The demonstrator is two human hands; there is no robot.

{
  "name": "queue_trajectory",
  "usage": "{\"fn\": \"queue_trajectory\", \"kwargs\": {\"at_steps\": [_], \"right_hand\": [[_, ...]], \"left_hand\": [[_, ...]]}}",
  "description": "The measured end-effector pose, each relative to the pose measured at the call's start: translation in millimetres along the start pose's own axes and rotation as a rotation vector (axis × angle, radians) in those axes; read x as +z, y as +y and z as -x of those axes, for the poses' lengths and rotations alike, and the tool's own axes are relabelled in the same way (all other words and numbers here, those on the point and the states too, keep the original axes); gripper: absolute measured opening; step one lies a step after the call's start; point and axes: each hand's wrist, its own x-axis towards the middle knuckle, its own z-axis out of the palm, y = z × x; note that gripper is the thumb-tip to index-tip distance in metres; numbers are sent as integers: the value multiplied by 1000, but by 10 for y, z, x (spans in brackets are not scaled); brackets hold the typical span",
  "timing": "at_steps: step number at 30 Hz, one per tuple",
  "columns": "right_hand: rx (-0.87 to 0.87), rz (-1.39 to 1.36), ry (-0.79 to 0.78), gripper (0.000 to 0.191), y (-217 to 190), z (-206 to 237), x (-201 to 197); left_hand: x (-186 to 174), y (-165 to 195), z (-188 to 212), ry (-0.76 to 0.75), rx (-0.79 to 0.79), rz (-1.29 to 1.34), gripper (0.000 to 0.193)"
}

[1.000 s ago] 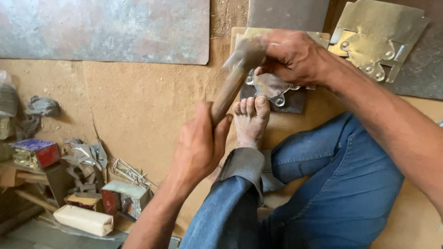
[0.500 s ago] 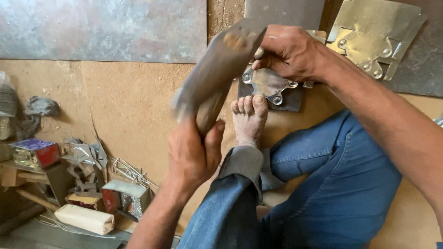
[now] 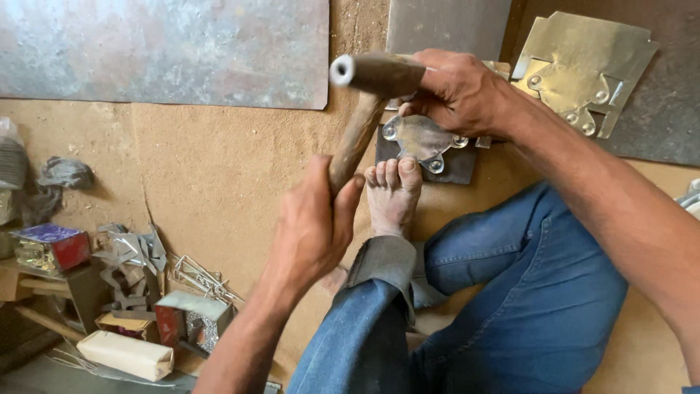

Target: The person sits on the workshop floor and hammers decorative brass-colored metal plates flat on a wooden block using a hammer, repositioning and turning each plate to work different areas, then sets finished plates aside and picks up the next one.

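My left hand [image 3: 313, 226] grips the wooden handle of a hammer [image 3: 364, 102], whose dark metal head is raised level just above and left of the workpiece. My right hand [image 3: 459, 91] presses down on a small shaped metal sheet piece [image 3: 423, 138] with round rivet-like bumps. The piece rests on a dark metal block [image 3: 459, 168] on the floor. My bare foot [image 3: 394, 193] sits against the near edge of that block, with my jeans-clad legs below it.
A large grey metal sheet [image 3: 168, 51] lies at the top left and a brass-coloured cut sheet [image 3: 583, 69] at the top right. At the lower left are small boxes [image 3: 51, 244], scrap metal bits [image 3: 135, 252], wire pieces [image 3: 200, 281] and a white block [image 3: 127, 354].
The hammer swung up from the workpiece and now comes back with its head level above the metal piece. My right hand stayed on the piece.
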Motion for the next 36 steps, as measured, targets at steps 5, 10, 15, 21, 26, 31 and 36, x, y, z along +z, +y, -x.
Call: {"fn": "queue_trajectory", "kwargs": {"at_steps": [5, 10, 15, 21, 26, 31, 36], "right_hand": [[41, -10, -30, 27, 9, -11, -20], [61, -40, -34, 21, 24, -12, -11], [60, 97, -39, 20, 21, -11, -7], [54, -57, 3, 38, 7, -21, -4], [119, -58, -25, 29, 16, -43, -35], [112, -66, -15, 31, -6, -26, -31], [150, -89, -2, 38, 10, -32, -39]], "left_hand": [[31, -57, -16, 171, 186, -35, 34], [22, -62, -14, 134, 96, 25, 29], [6, -23, -35, 76, 72, 18, 29], [9, -1, -62, 214, 285, 2, 25], [57, -43, -77, 165, 203, 38, 27], [52, -34, -61, 55, 62, 2, 25], [-11, 75, -101, 162, 165, 24, 28]]}}
